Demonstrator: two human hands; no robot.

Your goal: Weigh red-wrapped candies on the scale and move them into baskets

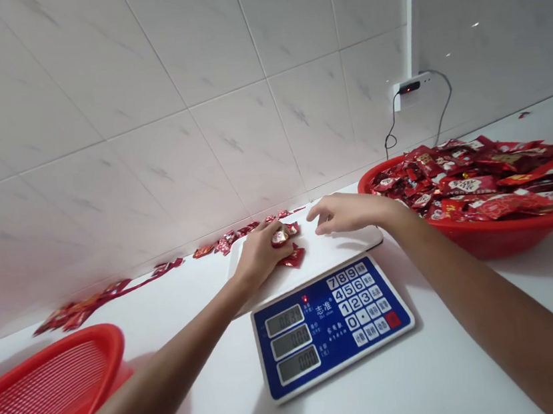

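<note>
My left hand (264, 252) is on the white pan (327, 251) of a digital scale, its fingers curled round several small red wrapped packets (293, 257). One packet with a pale label shows between the fingers, and others lie against them on the pan. Over the right part of the pan my right hand (340, 212) hovers, fingers bent and apart, with nothing in it. The scale's blue keypad panel (334, 324) faces me, with three grey displays on its left; the top one shows digits, hard to read exactly.
To the right, a red basin (502, 236) is heaped with red packets (470, 184). A red mesh basket (50, 376) stands at the lower left. Loose packets (75, 312) lie along the tiled wall. A socket with a plugged-in cord (410, 88) is on the wall.
</note>
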